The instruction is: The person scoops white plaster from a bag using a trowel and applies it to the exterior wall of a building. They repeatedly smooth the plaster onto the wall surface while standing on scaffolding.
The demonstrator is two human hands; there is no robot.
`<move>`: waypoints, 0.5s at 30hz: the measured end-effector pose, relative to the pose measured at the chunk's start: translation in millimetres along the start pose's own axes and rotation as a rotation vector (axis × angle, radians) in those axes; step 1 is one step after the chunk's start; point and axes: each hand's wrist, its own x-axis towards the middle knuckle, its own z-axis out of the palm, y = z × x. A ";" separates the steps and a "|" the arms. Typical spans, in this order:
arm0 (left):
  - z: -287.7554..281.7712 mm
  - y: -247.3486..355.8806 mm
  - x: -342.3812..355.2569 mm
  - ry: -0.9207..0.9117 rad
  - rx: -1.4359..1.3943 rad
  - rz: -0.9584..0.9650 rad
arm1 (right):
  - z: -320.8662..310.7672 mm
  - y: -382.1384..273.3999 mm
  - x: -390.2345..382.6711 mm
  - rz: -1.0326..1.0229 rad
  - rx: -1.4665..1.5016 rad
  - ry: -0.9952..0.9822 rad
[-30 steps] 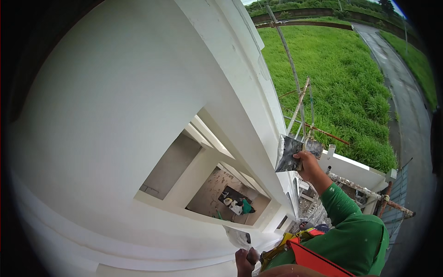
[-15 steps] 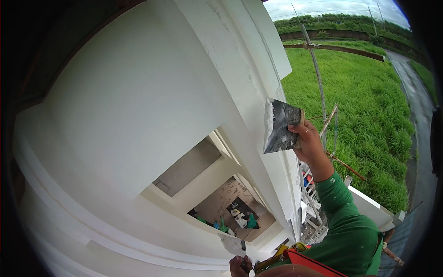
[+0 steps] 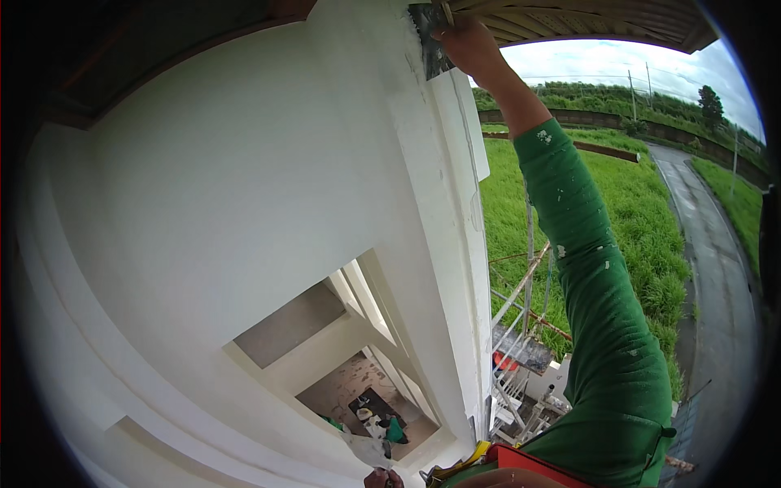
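Observation:
My right hand (image 3: 473, 50) is raised high, closed round the back edge of a wide, dark, smeared putty blade (image 3: 429, 50). The blade lies against or very close to the upper part of the white wall corner (image 3: 416, 122); contact cannot be made out exactly. Low in the picture, my left hand (image 3: 382, 478) is wrapped round the handle of a putty knife (image 3: 368, 447). Pale filler seems to cover that knife's blade. White specks dot my green right sleeve (image 3: 582, 215).
A ribbed eave (image 3: 569, 23) hangs overhead. Window openings (image 3: 293, 325) cut the white wall. Metal scaffolding (image 3: 521, 305) stands outside on the right, above grass and a road (image 3: 708, 220). A person in green (image 3: 396, 429) is far below. Yellow and red straps (image 3: 517, 457) cross my body.
My right hand has gone up along the wall corner with the putty blade, its arm now stretched out. The view has tilted upward, bringing the eave in. My left hand still holds the putty knife.

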 end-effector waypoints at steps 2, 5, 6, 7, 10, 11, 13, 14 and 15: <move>-6.9 0.8 -2.6 0.003 -0.002 -0.007 | 6.9 -23.4 34.0 -0.045 -0.145 0.033; -16.2 -13.9 -6.4 -0.002 -0.001 -0.016 | 16.3 -51.3 64.2 -0.111 -0.313 -0.013; -12.4 -20.8 1.3 -0.040 -0.001 -0.032 | 18.0 -33.1 81.4 -0.169 -0.416 0.006; -17.7 -24.4 -2.8 -0.035 0.006 -0.030 | 25.1 -37.2 77.3 -0.221 -0.472 0.017; -32.5 -36.1 -14.2 -0.005 0.014 -0.015 | 44.3 -43.9 53.3 -0.083 -0.432 0.061; -37.6 -38.4 -20.0 0.013 -0.027 -0.005 | 51.1 -49.9 43.8 -0.055 -0.406 0.085; -46.3 -43.0 -29.4 0.036 -0.104 0.008 | 60.0 -55.8 27.9 0.005 -0.364 0.136; -51.1 -43.6 -32.0 0.043 -0.124 -0.029 | 64.6 -59.4 25.3 -0.036 -0.408 0.109; -55.8 -43.9 -33.8 0.048 -0.144 -0.066 | 69.4 -62.8 23.1 -0.078 -0.453 0.081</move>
